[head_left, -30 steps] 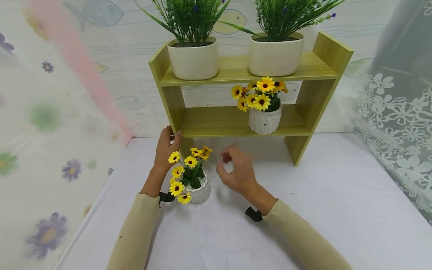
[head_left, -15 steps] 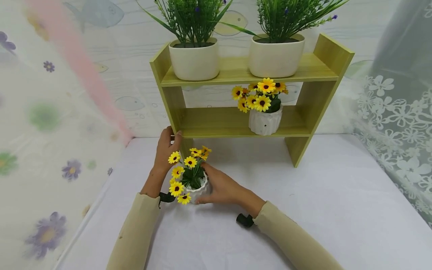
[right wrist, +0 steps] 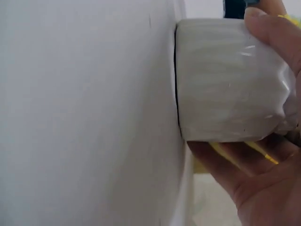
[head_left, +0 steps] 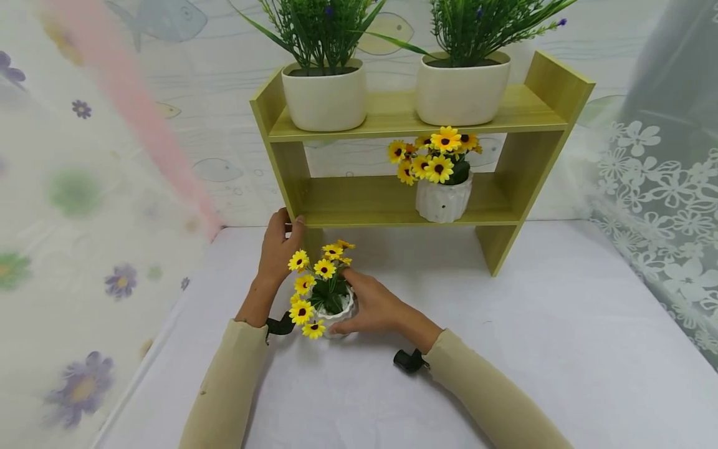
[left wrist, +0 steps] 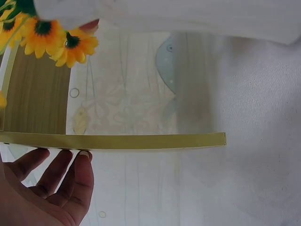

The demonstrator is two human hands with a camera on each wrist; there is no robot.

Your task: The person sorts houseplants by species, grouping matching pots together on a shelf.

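Note:
My right hand [head_left: 377, 307] grips a small white ribbed flowerpot [right wrist: 230, 80] of yellow artificial flowers [head_left: 325, 269], thumb on its near side and fingers round the far side. In the right wrist view the pot's base is right at the white tablecloth [right wrist: 84, 113], with a thin dark line along it. My left hand [head_left: 275, 249] is at the left side panel [left wrist: 141, 141] of a wooden two-tier shelf [head_left: 359, 193]. Its bent fingertips [left wrist: 83, 157] touch the panel's outer face in the left wrist view.
A second white pot [head_left: 443, 198] with yellow-orange flowers stands right of centre on the lower tier. Two larger cream planters, one left [head_left: 325, 96] and one right [head_left: 462, 93], hold tall green plants on top. A patterned curtain [head_left: 95, 206] hangs at the left, lace [head_left: 662, 162] at the right.
My right hand has come from beside the small flowerpot, moved left and closed round it. The pot has since shifted slightly right. My left hand stays at the shelf's side.

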